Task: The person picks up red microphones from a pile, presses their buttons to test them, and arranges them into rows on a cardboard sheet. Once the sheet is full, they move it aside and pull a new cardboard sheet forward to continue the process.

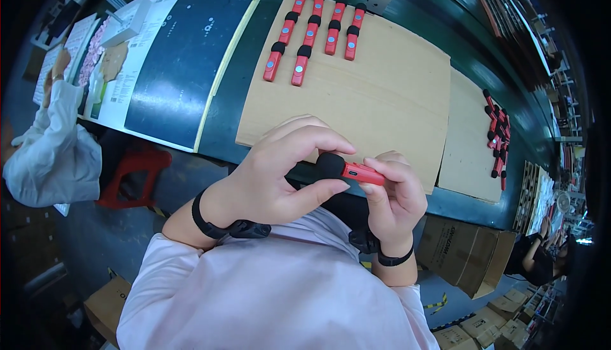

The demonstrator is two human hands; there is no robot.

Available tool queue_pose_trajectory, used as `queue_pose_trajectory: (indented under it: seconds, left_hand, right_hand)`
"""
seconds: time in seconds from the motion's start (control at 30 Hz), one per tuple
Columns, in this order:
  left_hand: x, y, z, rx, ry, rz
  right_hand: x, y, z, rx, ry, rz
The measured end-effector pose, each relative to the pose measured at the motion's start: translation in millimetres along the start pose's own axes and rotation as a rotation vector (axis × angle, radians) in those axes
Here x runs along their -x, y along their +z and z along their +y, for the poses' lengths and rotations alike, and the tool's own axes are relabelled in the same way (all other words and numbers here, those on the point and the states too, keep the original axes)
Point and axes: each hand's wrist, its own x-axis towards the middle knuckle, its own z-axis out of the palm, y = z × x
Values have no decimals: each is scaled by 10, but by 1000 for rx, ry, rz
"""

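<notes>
A small red microphone (364,173) with a port in its side is pinched between the thumb and fingers of my right hand (400,196). A black foam cap (330,165) covers its left end. My left hand (280,168) curves around that cap, index finger above and thumb below, with the fingertips apart; whether any finger touches the foam is hard to see. Beyond my hands, several like red microphones (272,67) with black caps lie in slanting columns on a cardboard sheet (375,76).
A pile of red and black microphones (498,130) lies on a second cardboard piece (471,140) at the right. On the left are a dark blue printed board (184,63), a white box (127,22), a red stool (137,175) and a co-worker's sleeve (54,153). An open carton (461,254) stands below right.
</notes>
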Motion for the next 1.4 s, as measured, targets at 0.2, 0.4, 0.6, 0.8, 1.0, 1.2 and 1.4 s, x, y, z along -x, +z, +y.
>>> queue_pose_trajectory:
  seconds: [0.2, 0.4, 0.6, 0.8, 1.0, 1.2, 1.4]
  left_hand:
    - [-6, 0, -61, -68, 90, 3]
    - [-50, -6, 11, -76, 67, 10]
    - [-218, -89, 83, -47, 197, 45]
    - [-264, -422, 37, -53, 165, 196]
    - [61, -915, -409, -101, -47, 454]
    - [417, -1174, -731, -111, -182, 622]
    - [583, -1265, -881, -118, -260, 737]
  right_hand:
    - [-41, 7, -5, 11, -36, 43]
    - [-76, -91, -131, 49, -42, -19]
    - [-288, -261, -377, 62, -38, -96]
    - [-637, -734, -542, 264, -86, -3]
    - [-1426, -1495, -602, 443, 0, 274]
    - [-2488, -2502, -676, 759, -220, 489]
    - [-3527, -3140, -757, 950, -309, 643]
